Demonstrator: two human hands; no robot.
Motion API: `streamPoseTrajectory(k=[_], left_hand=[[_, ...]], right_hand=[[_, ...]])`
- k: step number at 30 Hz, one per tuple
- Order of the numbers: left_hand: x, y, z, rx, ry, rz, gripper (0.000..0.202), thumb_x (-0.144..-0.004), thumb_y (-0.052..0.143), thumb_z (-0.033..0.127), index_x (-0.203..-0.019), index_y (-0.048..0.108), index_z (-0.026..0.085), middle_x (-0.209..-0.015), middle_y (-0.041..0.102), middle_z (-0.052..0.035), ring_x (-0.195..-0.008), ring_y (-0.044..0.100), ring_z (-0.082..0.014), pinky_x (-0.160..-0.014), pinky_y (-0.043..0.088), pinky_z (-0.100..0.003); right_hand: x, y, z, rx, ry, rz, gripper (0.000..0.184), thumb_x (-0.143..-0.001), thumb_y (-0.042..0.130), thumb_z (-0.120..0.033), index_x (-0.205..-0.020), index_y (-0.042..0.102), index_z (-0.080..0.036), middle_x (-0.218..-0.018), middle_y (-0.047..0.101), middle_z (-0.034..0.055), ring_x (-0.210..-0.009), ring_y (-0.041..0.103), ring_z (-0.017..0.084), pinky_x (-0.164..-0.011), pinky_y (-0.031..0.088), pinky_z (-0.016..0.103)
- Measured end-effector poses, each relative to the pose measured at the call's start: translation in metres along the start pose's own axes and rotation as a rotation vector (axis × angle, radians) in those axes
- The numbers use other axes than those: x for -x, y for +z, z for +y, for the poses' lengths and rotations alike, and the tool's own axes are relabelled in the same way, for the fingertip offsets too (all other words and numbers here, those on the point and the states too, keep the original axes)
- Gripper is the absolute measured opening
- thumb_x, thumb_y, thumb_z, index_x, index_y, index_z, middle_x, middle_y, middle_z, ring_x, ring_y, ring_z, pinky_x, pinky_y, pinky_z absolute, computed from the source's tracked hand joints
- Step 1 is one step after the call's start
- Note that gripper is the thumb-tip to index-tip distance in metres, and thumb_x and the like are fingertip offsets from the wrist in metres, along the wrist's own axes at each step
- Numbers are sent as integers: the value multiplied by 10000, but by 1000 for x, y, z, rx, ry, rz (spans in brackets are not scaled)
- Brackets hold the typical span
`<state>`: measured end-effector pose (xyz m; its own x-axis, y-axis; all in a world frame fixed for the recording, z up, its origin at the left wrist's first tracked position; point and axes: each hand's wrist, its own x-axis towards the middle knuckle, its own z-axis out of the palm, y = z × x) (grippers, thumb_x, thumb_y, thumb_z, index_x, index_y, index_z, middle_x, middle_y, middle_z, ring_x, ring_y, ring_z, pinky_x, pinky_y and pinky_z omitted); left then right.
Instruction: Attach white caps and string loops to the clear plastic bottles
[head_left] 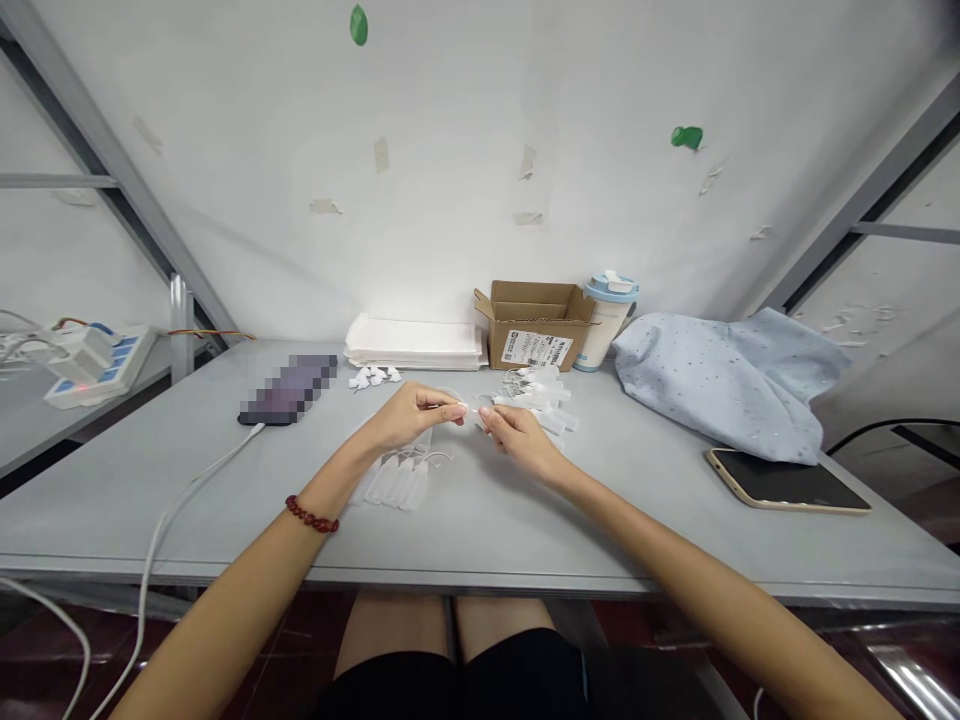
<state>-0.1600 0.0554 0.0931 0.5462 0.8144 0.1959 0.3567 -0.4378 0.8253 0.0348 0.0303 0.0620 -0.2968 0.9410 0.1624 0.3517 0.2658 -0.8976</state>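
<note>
Over the middle of the desk, my left hand [420, 412] and my right hand [521, 435] meet fingertip to fingertip, both closed in a pinch. Between them shows a small white piece [472, 408] with a thin cord; its exact kind is too small to make out. Below my left hand lies a row of translucent white flat pieces [399, 484] with white cords at their upper ends. Just beyond my right hand is a loose pile of similar pieces [546, 395]. Several small white parts [373, 377] sit behind my left hand.
Along the wall stand a stack of white sheets [412, 345], an open cardboard box [536, 330] and a lidded cup [606, 325]. A charging phone [289, 390] lies left. At right, light blue cloth [727, 375] partly covers a tablet-like device [787, 482]. A power strip [105, 365] is far left.
</note>
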Motion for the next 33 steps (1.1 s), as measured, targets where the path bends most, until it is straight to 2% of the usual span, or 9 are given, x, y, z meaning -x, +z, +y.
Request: streamPoseTrajectory(k=[5,8,10,14,18,22,27,30,33], left_hand=[[-3,3,-2,77,-37,34,325,-787,577,453,-716,687,156,-772,685,-50,-787,610,-180,-753,471,-287],[-6,-2,-11,67,-100,145,359,-777,566,477,-755,701,145,-783,701,-68,-770,620,-189,-737,486,-298],[-7,-10,-20,-36,-168,261,368,-785,537,466,-788,707,140,-813,713,-78,-757,625,-197,-724,487,-307],[-6,-35,-43,-499,-204,484,266,-786,479,304,-760,698,154,-845,718,-73,-831,624,-226,-782,462,-322],[-3,-53,-62,-678,-312,564,286,-760,447,200,-858,709,143,-936,717,-93,-861,633,-241,-830,457,-335],[-3,-56,-73,-716,-296,527,344,-750,410,151,-936,699,144,-1037,697,-86,-923,631,-229,-880,452,-330],[-7,-51,-82,-684,-196,397,353,-785,418,227,-1007,675,133,-1150,650,-102,-1043,593,-236,-904,451,-338],[-10,-48,-88,-684,-166,360,362,-806,413,277,-998,677,121,-1173,634,-125,-1108,561,-242,-916,446,-343],[-11,-48,-92,-692,-170,341,366,-805,395,260,-992,680,128,-1178,633,-118,-1116,557,-240,-924,443,-348]], right_hand=[[-1,0,-1,28,-19,50,420,-870,375,-511,-622,453,-181,-525,344,-50,-506,337,95,-515,276,241],[-2,-2,-1,178,-68,149,418,-881,371,-480,-595,436,-183,-538,362,-40,-529,349,100,-529,268,242],[-3,-4,2,299,-63,211,415,-890,365,-460,-577,399,-190,-526,365,-37,-518,342,102,-519,247,246],[-6,-13,8,586,-7,242,374,-910,365,-419,-636,462,-184,-586,493,2,-539,405,122,-521,243,253],[-7,-17,9,799,32,216,311,-934,339,-347,-875,583,-163,-855,634,82,-731,551,179,-581,302,262],[-5,-15,7,940,62,196,318,-946,306,-308,-1023,586,-179,-984,612,104,-837,581,210,-614,345,278],[-3,-11,7,1047,50,207,304,-939,323,-314,-1040,578,-180,-1022,552,133,-969,530,258,-603,378,287],[-3,-9,9,1063,9,228,290,-931,345,-309,-1054,559,-158,-1043,534,144,-986,502,265,-613,394,296],[-3,-9,11,1061,-43,239,276,-925,361,-302,-1065,543,-148,-1047,530,144,-969,494,260,-649,406,308]])
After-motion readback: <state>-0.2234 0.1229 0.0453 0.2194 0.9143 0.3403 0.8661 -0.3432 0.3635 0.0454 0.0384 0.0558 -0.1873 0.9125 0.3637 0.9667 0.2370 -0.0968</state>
